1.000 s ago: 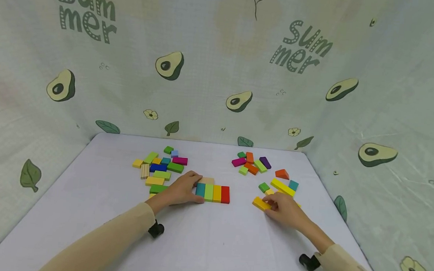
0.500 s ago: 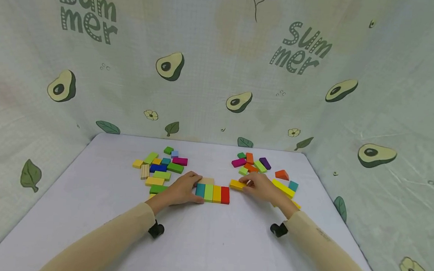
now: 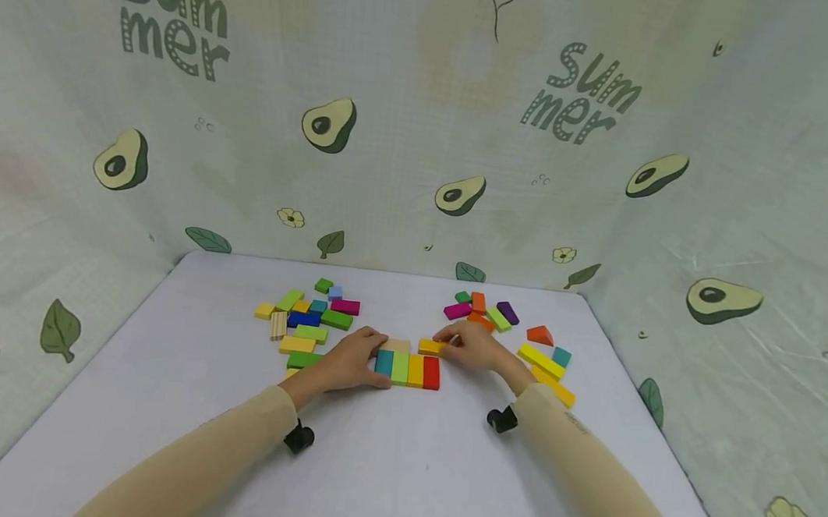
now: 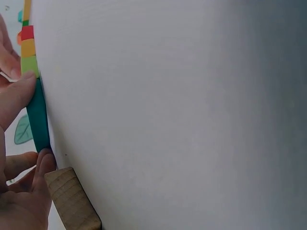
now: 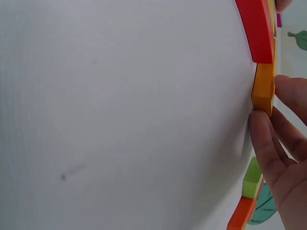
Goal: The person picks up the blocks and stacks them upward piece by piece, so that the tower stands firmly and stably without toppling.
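In the head view a row of upright-edged blocks lies mid-table: teal point(image 3: 383, 364), lime point(image 3: 399, 369), yellow point(image 3: 415, 371) and red point(image 3: 431, 373), side by side. My left hand point(image 3: 348, 364) spans the teal block, thumb at its near end and fingers at its far end, as the left wrist view also shows. Behind the row lies a pale wooden block point(image 3: 398, 344), partly covered by those fingers. My right hand point(image 3: 476, 348) pinches a yellow-orange block point(image 3: 428, 347) lengthwise behind the yellow and red ones. In the right wrist view this block point(image 5: 263, 88) sits right by the red block's end.
Left of the row, loose blocks point(image 3: 303, 320) in many colours are spread, some behind my left hand. A smaller group point(image 3: 498, 319) is at the back right. Long yellow blocks point(image 3: 542, 360), an orange wedge point(image 3: 539, 334) and a teal cube point(image 3: 561, 357) lie further right.
My right hand has carried the yellow-orange block from the right-hand pile leftward to just behind the row. The left hand has stayed in place at the teal block.
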Demonstrator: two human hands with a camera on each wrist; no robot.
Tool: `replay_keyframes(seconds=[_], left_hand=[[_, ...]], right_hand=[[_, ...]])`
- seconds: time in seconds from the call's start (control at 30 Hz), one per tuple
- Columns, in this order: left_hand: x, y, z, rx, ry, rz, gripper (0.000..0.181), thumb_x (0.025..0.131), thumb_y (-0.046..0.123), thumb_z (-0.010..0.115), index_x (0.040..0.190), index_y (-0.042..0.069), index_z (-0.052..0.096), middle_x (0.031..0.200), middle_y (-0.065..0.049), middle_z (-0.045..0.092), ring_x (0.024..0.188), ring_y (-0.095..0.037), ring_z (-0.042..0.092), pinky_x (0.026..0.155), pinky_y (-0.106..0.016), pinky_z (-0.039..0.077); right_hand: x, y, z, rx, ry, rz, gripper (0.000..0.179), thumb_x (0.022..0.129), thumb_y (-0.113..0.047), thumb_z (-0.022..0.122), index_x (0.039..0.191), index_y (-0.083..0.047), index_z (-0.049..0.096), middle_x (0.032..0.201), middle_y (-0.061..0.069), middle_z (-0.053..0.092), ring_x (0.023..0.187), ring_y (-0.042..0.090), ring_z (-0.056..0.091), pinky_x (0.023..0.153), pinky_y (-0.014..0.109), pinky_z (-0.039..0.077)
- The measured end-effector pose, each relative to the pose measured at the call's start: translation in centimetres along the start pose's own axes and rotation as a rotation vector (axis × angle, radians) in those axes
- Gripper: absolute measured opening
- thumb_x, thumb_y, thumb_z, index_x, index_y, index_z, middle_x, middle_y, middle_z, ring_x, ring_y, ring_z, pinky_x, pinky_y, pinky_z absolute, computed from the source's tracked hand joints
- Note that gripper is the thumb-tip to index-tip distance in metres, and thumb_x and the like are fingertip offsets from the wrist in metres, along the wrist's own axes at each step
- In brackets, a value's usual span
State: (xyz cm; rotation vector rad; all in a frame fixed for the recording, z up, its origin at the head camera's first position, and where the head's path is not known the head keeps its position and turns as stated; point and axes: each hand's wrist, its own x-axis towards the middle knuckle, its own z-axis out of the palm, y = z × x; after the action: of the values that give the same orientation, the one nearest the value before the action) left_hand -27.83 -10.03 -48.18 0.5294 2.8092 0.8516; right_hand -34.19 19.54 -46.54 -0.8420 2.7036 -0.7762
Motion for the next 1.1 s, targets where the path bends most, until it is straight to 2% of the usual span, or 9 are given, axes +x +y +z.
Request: replay_keyframes(seconds=[0.13,0.33,0.83,1.1], left_hand=[[0.0,0.0,0.1,-0.001,-0.006,-0.002,0.091,0.083,0.048,0.091,0.156,0.008,0.053,0.153,-0.01,0.054,0.125,-0.023,0.057,0.115,-0.045,0.05],[0.0,-0.1,0.2,0.0,-0.006,0.007,0.091,0.083,0.048,0.091,0.155,0.008,0.053,0.152,-0.011,0.054,0.126,-0.023,0.057,0.116,-0.045,0.049],[0.0,-0.1,0.1,-0.016,-0.002,0.001,0.09,0.083,0.048,0.091,0.155,0.009,0.053,0.152,-0.01,0.054,0.123,-0.022,0.058,0.115,-0.045,0.049],[0.1,-0.2,0.2,-0.012,0.002,0.003,0.091,0.083,0.049,0.091,0.156,0.009,0.053,0.153,-0.01,0.053,0.125,-0.023,0.057,0.116,-0.046,0.049]], right_hand=[[0.4,-0.3,0.6,0.043,-0.011,0.024,0.026,0.104,-0.024,0.072,0.128,-0.016,0.076,0.118,-0.003,0.074,0.095,0.015,0.062,0.086,0.027,0.057],[0.4,-1.3,1.2,0.078,-0.03,0.047,0.032,0.099,-0.032,0.078,0.129,-0.019,0.075,0.117,-0.006,0.072,0.1,0.016,0.061,0.088,0.029,0.057],[0.1,-1.7,1.6,0.073,0.006,0.038,0.032,0.098,-0.029,0.08,0.128,-0.017,0.075,0.111,-0.004,0.07,0.095,0.017,0.06,0.084,0.028,0.056],[-0.2,-1.9,2.0,0.071,0.027,0.048,0.037,0.099,-0.029,0.078,0.132,-0.016,0.074,0.108,-0.003,0.067,0.096,0.017,0.059,0.082,0.026,0.057]])
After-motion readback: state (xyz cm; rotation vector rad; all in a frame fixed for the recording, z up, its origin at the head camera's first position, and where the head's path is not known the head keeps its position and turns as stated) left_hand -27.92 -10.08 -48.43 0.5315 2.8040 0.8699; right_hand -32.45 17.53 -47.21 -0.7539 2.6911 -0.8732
